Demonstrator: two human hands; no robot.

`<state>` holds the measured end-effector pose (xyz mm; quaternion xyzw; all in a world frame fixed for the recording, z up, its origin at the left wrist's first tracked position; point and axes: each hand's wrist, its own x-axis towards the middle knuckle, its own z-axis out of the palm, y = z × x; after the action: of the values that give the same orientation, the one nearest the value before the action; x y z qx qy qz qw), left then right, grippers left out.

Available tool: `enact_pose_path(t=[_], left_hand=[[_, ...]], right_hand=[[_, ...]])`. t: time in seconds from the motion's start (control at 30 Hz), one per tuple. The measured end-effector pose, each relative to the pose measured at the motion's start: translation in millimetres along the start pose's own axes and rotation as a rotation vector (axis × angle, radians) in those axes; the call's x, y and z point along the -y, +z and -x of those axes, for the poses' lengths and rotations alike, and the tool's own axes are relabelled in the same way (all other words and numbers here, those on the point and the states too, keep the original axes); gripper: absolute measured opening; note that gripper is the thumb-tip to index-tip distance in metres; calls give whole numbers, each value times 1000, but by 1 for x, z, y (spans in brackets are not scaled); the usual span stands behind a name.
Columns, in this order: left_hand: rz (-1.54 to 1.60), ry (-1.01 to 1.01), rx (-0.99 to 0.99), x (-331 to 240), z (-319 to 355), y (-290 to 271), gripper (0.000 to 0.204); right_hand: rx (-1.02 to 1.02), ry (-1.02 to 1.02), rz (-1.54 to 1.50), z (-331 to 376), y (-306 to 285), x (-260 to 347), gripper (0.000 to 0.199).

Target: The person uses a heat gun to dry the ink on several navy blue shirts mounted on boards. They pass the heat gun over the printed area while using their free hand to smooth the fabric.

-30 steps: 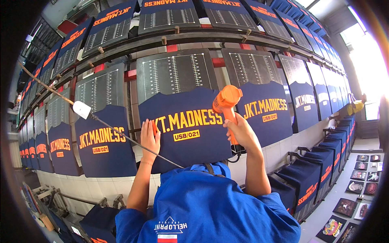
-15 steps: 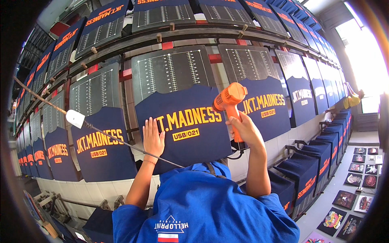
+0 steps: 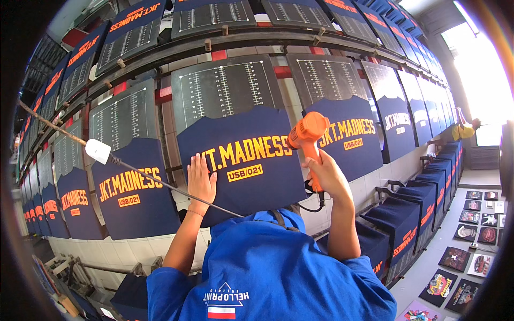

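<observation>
My right hand (image 3: 330,177) is wrapped round the handle of an orange heat gun (image 3: 312,128). The gun is held over the right part of a navy T-shirt (image 3: 273,187), its nozzle turned toward the end of the yellow lettering. My left hand (image 3: 202,179) lies flat on the same shirt's left side, fingers stretched out and covering the start of the print. Under the shirt is a dark board (image 3: 230,85) with white ruler marks. A black cord (image 3: 316,205) runs from the handle's lower end.
More printed navy shirts lie on boards to the left (image 3: 131,214) and right (image 3: 348,155). A thin rod with a white plastic piece (image 3: 98,151) crosses in front of the left side. A wooden rail (image 3: 257,37) with pegs runs behind. Shirt-covered boards (image 3: 393,214) stand at lower right.
The heat gun has shifted slightly down and to the right over the shirt, with my right hand. My left hand stays flat in place on the fabric.
</observation>
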<state>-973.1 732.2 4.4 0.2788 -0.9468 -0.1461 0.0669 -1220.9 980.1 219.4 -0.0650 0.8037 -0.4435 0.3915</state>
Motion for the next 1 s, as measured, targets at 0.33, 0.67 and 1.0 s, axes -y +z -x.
enact_pose_path(t=[0.33,0.67,1.0], left_hand=[[28,-9,-30,8,-17,-2,65],[66,-6,-33,-9,22,-6,66],[108,-16,-39,-12,68,0,66]], right_hand=[[10,29,-20,19,-4,-4,28],[7,-10,-54,26,20,-15,33],[281,73,66,43,40,-7,29]])
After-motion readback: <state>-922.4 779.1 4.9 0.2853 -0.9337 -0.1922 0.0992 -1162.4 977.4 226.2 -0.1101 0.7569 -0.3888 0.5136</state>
